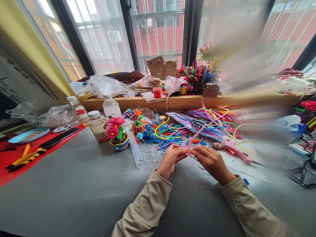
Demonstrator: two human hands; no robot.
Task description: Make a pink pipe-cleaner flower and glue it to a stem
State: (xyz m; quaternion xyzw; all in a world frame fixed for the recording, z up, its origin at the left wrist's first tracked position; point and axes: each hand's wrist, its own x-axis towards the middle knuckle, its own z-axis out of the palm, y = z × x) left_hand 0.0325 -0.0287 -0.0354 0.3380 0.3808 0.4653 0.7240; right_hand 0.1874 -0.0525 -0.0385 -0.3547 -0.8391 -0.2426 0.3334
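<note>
Both my hands meet over the grey table point(74, 191) and pinch a pink pipe cleaner point(190, 144) between them. My left hand point(170, 159) has its fingers closed on the piece's left end. My right hand point(209, 159) grips the right side, fingers curled. Free ends of the pink pipe cleaner stick up and away toward the pile behind. Both arms wear beige sleeves.
A heap of coloured pipe cleaners point(197, 126) lies behind my hands. A pink glue gun point(234, 149) rests to the right. Small pots of pipe-cleaner flowers point(117, 135), plastic bottles point(111, 107) and clear glue sticks point(135, 149) stand left. A red mat point(14, 164) covers the left edge. The right side is blurred.
</note>
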